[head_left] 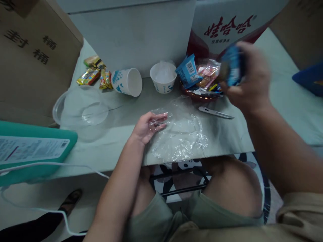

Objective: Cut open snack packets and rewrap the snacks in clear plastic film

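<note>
Near the middle of the table, my left hand point(148, 126) has its fingers around the edge of a clear plastic bag point(180, 134), which lies crumpled and flat on the tabletop. My right hand point(252, 77), smeared by motion, is raised at the right, closed on a blue snack packet point(231, 67). Just left of that packet, below it, sits a reddish bowl point(199, 97) heaped with wrapped snacks, among them a light-blue packet point(188, 71) and a clear-wrapped pink one point(208, 72). A white utility knife point(215, 113) lies in front of the bowl.
One paper cup point(163, 78) stands upright with translucent plastic inside; another paper cup point(127, 82) lies tipped. Yellow-wrapped snacks point(92, 74) and a clear plastic tub point(80, 107) are left. Cardboard boxes point(133, 37) wall the back. A green container point(35, 148) with a white cable stands front left.
</note>
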`<state>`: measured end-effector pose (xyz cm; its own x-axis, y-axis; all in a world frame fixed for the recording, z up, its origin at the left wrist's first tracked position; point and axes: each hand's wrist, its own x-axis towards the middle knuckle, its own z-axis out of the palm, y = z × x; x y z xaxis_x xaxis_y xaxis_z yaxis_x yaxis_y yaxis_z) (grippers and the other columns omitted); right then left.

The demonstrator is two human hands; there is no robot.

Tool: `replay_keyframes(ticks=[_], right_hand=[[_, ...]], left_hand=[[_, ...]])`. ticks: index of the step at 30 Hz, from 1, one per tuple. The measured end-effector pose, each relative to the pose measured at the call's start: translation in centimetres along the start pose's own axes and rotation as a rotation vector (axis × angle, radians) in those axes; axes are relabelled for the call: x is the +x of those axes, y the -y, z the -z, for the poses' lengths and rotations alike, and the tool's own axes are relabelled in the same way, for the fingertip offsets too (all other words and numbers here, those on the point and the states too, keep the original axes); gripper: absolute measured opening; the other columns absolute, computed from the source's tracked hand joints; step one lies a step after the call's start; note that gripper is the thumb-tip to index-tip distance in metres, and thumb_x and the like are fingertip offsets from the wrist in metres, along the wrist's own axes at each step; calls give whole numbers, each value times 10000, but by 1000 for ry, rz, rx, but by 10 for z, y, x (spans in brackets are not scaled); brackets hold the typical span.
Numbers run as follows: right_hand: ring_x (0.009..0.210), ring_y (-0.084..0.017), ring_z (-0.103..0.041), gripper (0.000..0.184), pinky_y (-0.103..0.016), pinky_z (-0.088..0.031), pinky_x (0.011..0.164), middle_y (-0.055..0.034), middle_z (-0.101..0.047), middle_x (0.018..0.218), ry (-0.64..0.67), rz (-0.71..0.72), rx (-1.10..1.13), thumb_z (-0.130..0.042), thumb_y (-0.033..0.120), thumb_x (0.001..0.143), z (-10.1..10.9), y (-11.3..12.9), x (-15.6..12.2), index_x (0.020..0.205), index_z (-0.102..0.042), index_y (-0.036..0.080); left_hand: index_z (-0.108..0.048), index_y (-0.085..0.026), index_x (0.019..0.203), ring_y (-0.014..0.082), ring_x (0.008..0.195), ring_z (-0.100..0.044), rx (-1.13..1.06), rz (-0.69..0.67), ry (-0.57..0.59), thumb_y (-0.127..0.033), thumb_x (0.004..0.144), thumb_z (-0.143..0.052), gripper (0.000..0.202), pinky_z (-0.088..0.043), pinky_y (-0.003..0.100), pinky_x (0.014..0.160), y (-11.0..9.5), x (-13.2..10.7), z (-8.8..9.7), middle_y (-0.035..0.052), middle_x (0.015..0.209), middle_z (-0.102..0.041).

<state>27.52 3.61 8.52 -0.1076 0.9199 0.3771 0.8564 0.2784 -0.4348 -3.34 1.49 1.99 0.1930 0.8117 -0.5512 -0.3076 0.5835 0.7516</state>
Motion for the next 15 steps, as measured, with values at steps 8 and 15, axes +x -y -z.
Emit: replay_keyframes(ticks=[8,15], right_hand=[[1551,-521,-249,876,-792,-181,1158,-146,-348,1686,68,-42,-102,-899,341,664,-22,-7,-12,1476,-570,313],[1195,-281,-690,366,-508,-549,1048,-116,-725,1273,-222,136,265,-605,243,898,-55,49,-82,1262,-643,231]], left_hand=[[-706,-183,720,221,969,-742,12,-8,49,-269,710,-621,122,-644,312,749,-1,2,3,122,1044,-796],[-759,-167,849,295,1154,-710,54,-3,256,-299,666,-653,250,-636,402,880,-9,-11,5,110,1197,-769]])
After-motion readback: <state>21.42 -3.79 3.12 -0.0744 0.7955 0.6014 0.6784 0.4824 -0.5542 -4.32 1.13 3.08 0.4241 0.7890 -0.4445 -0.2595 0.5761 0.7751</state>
